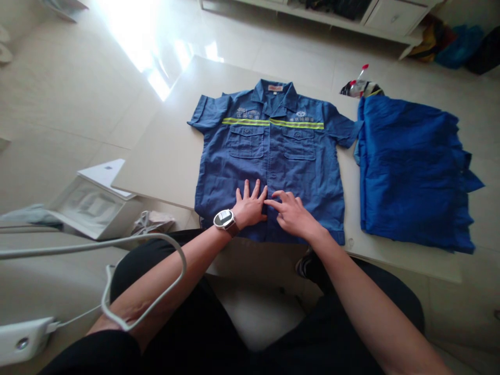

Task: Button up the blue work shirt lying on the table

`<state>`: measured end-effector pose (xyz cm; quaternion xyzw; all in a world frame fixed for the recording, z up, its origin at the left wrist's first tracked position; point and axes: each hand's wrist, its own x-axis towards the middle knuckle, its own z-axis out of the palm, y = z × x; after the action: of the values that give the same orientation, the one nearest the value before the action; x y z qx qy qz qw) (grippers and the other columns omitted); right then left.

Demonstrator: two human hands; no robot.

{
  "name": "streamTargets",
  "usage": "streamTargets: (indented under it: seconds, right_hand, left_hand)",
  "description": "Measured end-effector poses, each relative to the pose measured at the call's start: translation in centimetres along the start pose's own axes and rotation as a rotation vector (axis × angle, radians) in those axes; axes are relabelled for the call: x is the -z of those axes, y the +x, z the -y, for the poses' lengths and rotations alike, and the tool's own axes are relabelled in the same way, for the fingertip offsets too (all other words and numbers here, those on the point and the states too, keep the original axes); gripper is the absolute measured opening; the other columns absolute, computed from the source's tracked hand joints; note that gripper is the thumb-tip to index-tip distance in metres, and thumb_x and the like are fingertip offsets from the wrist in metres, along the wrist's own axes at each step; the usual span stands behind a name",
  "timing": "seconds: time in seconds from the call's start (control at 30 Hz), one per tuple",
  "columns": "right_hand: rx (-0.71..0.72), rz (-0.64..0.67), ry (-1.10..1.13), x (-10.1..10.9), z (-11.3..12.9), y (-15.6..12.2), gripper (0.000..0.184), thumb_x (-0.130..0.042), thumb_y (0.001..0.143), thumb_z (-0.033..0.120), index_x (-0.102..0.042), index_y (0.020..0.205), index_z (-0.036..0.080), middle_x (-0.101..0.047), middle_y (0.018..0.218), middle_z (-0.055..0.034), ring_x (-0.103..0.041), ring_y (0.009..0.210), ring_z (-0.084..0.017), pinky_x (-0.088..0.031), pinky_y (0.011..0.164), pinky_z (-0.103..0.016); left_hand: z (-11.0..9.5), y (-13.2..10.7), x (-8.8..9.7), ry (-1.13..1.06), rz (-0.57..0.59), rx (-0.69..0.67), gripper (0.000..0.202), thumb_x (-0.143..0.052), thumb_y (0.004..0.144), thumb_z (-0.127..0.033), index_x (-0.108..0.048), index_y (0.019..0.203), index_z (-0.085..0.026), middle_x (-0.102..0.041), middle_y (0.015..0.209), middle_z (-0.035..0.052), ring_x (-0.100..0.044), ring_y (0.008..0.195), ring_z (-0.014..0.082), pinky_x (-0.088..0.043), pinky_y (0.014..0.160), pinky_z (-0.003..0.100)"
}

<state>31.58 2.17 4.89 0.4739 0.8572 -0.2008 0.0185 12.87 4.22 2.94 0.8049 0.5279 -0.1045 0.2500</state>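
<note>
A blue short-sleeved work shirt [242,166] lies face up on a pale board, its collar away from me. It has a yellow-green reflective stripe across the chest, two flap pockets and light printing above the stripe. My left hand [250,205], a watch [224,219] on its wrist, rests flat with fingers spread on the lower front, left of the button placket. Beside it, my right hand [292,214] touches the lower front at the placket, index finger stretched toward my left hand and the other fingers loosely bent. Neither hand visibly holds anything.
Brighter blue folded cloth [414,177] lies right of the shirt on the board [164,161]. Bottles with red caps [359,83] stand behind it. At left are a white box [94,203], a grey cable [148,237] and a white device [25,341]. A white cabinet [394,18] stands beyond.
</note>
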Motion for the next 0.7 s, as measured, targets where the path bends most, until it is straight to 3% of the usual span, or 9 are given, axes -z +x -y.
streamTargets:
  seconds: [0.2,0.43,0.57,0.7]
  right_hand:
    - [0.076,0.034,-0.047,-0.4,0.0,0.2,0.051,-0.049,0.086,0.005,-0.066,0.128,0.029,-0.052,0.142,-0.0105,-0.053,0.119,-0.029,-0.049,0.094,-0.043]
    - [-0.02,-0.144,0.08,1.1,-0.6,0.2,0.033,-0.046,0.083,0.004,-0.065,0.104,0.021,-0.055,0.122,-0.0096,-0.061,0.098,-0.022,-0.05,0.089,-0.033]
    - [-0.056,-0.206,0.132,1.1,-0.7,0.2,0.031,-0.048,0.085,0.009,-0.062,0.11,0.021,-0.059,0.116,-0.0087,-0.062,0.094,-0.022,-0.05,0.085,-0.032]
    - [-0.113,-0.252,0.14,0.7,-1.2,0.5,0.029,-0.048,0.089,0.013,-0.062,0.112,0.021,-0.063,0.112,-0.01,-0.061,0.102,-0.025,-0.05,0.092,-0.036]
  left_hand:
    - [0.1,0.1,-0.4,-0.003,-0.031,0.01,0.106,-0.072,0.083,-0.048,-0.015,0.167,-0.015,-0.004,0.174,0.0213,0.003,0.155,0.0559,-0.019,0.12,0.075]
    - [0.0,0.1,-0.2,-0.06,-0.085,0.001,0.095,-0.068,0.087,-0.048,-0.024,0.165,-0.016,-0.007,0.173,0.0231,0.001,0.155,0.0569,-0.02,0.12,0.074]
    - [0.1,0.2,0.1,-0.072,-0.074,-0.124,0.095,-0.068,0.086,-0.038,-0.021,0.165,-0.016,-0.004,0.175,0.0186,0.005,0.158,0.0494,-0.019,0.125,0.065]
    - [0.5,0.1,-0.5,-0.068,-0.031,-0.197,0.078,-0.066,0.086,-0.041,-0.041,0.157,-0.021,-0.008,0.175,0.0144,0.002,0.159,0.0451,-0.018,0.125,0.065]
